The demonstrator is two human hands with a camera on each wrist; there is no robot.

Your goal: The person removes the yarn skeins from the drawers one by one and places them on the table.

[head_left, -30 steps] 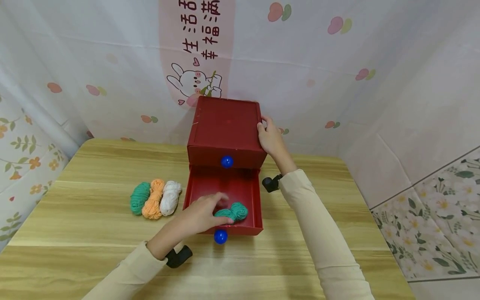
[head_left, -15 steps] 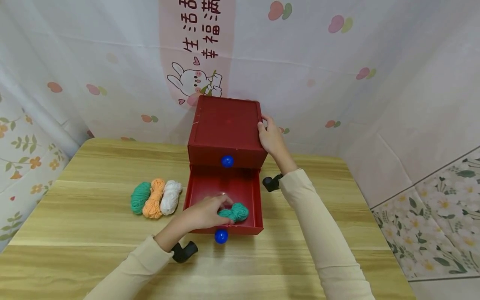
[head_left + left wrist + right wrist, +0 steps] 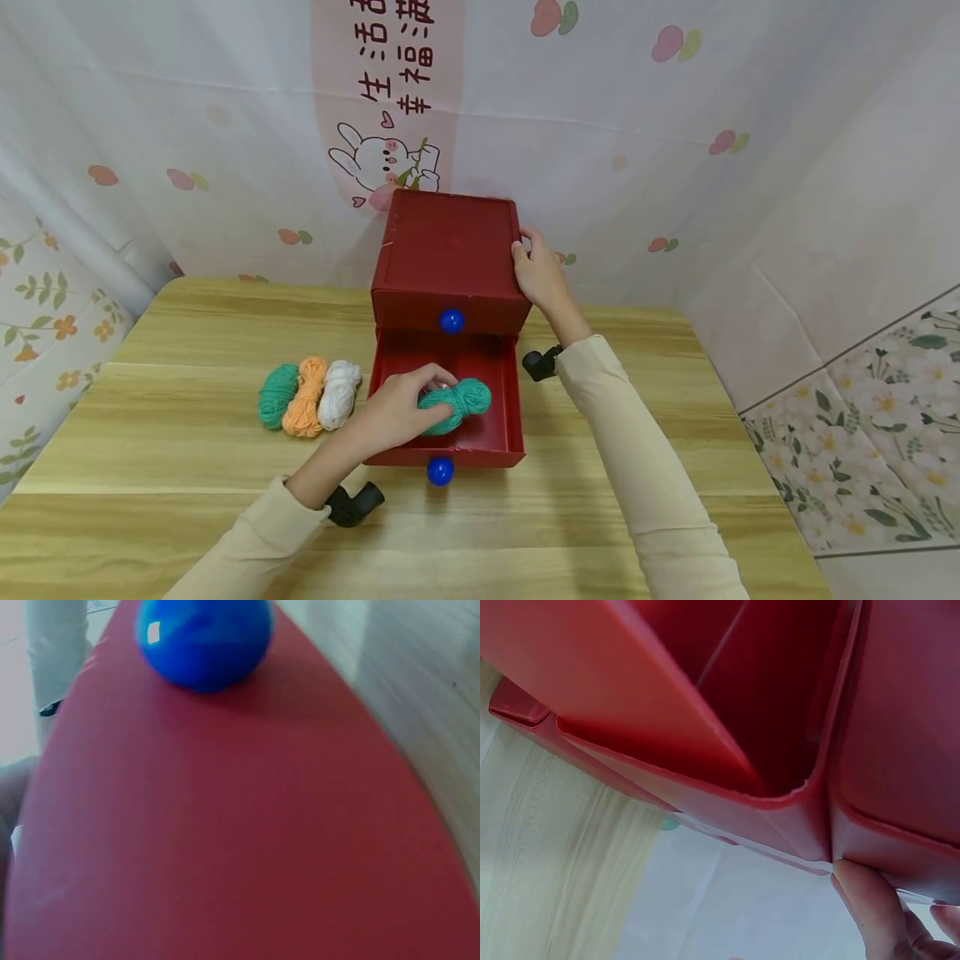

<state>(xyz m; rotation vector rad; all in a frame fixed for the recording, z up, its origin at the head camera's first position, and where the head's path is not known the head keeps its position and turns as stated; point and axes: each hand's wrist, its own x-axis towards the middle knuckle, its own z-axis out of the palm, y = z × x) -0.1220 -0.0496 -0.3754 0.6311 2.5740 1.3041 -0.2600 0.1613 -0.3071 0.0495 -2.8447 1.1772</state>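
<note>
In the head view my left hand [image 3: 397,410] grips a green skein of yarn [image 3: 471,397] over the pulled-out lower drawer [image 3: 512,417], thumb on the near side and fingers behind. Part of the skein is hidden by the hand. My right hand [image 3: 542,271] rests against the right side of the red drawer box [image 3: 453,246]; in the right wrist view its thumb [image 3: 870,900] touches the box wall. The left wrist view is filled by the red drawer front [image 3: 225,825] with its blue ball knob [image 3: 206,637]; the held skein is not seen there.
Left of the drawer, green [image 3: 278,396], orange [image 3: 305,398] and white [image 3: 340,395] skeins lie side by side on the wooden table [image 3: 187,492]. The upper drawer, with a blue knob [image 3: 452,322], is closed. A patterned curtain [image 3: 600,125] hangs behind the box.
My left hand has closed on the green skein and raised it slightly from the drawer floor, toward the back. The right hand stays against the box.
</note>
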